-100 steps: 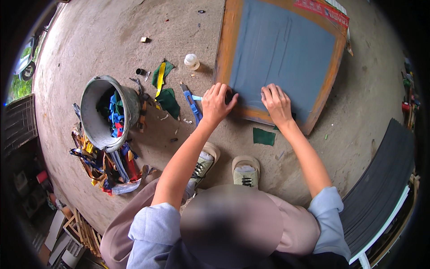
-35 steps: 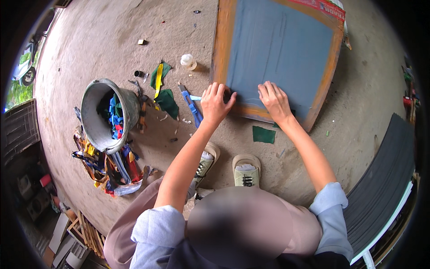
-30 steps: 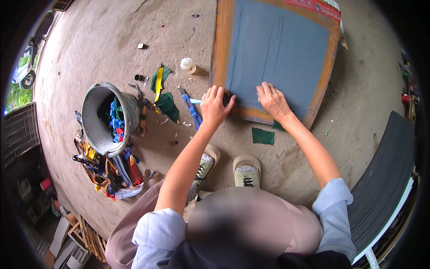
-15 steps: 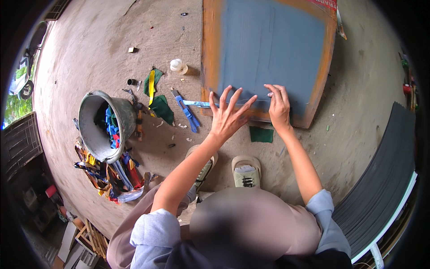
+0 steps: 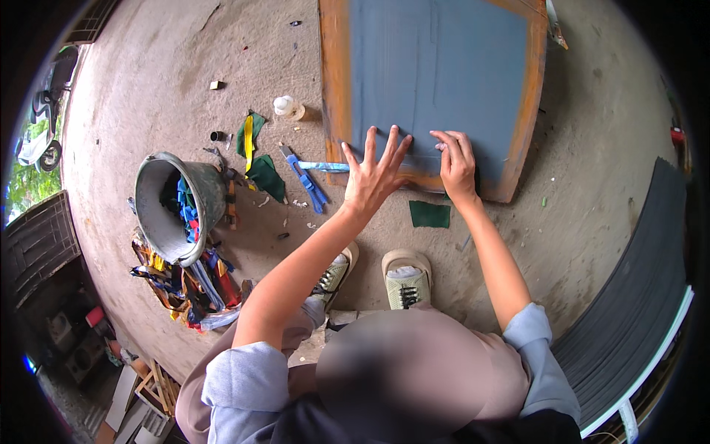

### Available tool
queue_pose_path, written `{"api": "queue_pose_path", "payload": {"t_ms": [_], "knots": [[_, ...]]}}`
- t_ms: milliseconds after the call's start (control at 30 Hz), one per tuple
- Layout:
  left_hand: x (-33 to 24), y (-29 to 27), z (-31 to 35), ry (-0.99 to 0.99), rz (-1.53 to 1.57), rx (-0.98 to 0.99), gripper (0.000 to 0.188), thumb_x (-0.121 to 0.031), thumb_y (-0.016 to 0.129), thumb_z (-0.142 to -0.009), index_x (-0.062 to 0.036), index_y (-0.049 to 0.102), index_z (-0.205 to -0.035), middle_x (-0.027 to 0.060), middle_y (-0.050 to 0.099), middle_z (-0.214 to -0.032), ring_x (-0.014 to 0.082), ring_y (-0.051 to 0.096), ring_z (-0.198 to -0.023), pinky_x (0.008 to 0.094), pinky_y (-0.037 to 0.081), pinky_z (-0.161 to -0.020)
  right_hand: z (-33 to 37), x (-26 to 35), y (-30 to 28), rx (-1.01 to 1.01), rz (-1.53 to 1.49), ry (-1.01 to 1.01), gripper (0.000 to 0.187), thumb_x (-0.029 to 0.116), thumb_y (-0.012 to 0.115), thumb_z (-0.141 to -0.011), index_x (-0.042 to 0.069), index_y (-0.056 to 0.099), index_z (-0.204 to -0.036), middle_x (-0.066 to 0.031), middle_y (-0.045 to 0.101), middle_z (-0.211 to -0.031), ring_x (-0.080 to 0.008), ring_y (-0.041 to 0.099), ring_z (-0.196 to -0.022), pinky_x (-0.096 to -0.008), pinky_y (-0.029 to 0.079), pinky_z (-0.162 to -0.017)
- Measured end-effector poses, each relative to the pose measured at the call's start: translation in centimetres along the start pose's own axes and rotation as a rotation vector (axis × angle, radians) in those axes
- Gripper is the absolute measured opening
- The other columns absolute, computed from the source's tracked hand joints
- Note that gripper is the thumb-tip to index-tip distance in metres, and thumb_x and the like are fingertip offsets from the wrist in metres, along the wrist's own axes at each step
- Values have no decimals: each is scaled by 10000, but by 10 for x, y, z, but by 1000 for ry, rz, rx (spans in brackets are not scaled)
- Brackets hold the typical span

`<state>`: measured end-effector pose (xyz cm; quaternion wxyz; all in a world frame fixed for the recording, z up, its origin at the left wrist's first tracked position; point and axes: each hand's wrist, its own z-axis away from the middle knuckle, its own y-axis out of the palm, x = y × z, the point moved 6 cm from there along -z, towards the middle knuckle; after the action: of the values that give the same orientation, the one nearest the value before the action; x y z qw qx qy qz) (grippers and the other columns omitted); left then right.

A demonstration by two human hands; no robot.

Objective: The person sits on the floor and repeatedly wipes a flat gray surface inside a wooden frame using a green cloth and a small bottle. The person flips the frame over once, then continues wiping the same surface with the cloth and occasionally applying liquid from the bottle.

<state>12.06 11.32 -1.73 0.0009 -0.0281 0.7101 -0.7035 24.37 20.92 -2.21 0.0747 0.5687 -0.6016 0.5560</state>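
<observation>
1. While the left hand [image 5: 368, 182] is laid over the near end of the board [image 5: 451, 74], its fingers are spread wide apart, tips over the grey-blue face; how firmly they are pressed down cannot be told.
2. The right hand [image 5: 459, 173] is placed just right of those fingers, over the same end. Its fingers are curled and drawn together; whether anything thin is pinched between tips and thumb cannot be told.
3. A light blue strip [image 5: 325, 167] is seen left of the left fingers, crossing the board's left edge and lost from view under that hand.
4. Judged from this pose, the strip is best kept flat by light, even pressure from the spread fingers; any pull by the right fingertips should be kept in line with it, so that skew and creases are avoided.
5. A blue cutter [image 5: 304, 180] is noted left of the left fingers, at the strip's outer end; knuckles are best kept clear of its blade.
6. A green cloth piece [image 5: 430, 214] is found bodyward of both sets of fingers, on the floor just beside the board.
7. Farther left of the fingers, a bucket [image 5: 157, 211] is seen, tipped, with coloured scraps [image 5: 184, 207] inside.
</observation>
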Motion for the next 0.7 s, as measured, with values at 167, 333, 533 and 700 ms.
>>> {"api": "queue_pose_path", "payload": {"t_ms": [167, 333, 533, 700], "knots": [[9, -14, -2, -22, 245, -64, 652, -385, 731, -761, -155, 489, -1321, 71, 383, -1417, 339, 360, -1294, 596, 317, -1052, 6, 0, 0, -84, 143, -152, 376, -143, 487, -777, 39, 620, -1079, -103, 542, -955, -252, 542, -809, -365, 484, -727], [20, -11, -12, -429, 472, -234, 282, -307, 748, -746, -163, 637, -961, 47, 516, -1123, 297, 435, -1161, 594, 218, -1064, 7, 0, 6, -48, 139, -127, 406, -128, 521, -732, 53, 610, -1084, -102, 524, -979, -283, 533, -869, -396, 471, -810], [5, -15, -21, -534, 442, -404, 236, -292, 793, -682, -195, 664, -855, 17, 494, -1104, 277, 411, -1148, 604, 178, -1062, 9, 2, 5, -66, 167, -158, 400, -126, 489, -755, 47, 619, -1091, -113, 534, -972, -276, 529, -839, -398, 460, -773], [-1, -20, -20, -542, 343, -435, 148, -261, 801, -673, -205, 711, -776, 6, 469, -1118, 263, 374, -1142, 526, 215, -1049, 10, 1, 6, -39, 193, -152, 415, -118, 522, -726, 55, 608, -1094, -109, 524, -998, -302, 529, -893, -401, 471, -815]]}}
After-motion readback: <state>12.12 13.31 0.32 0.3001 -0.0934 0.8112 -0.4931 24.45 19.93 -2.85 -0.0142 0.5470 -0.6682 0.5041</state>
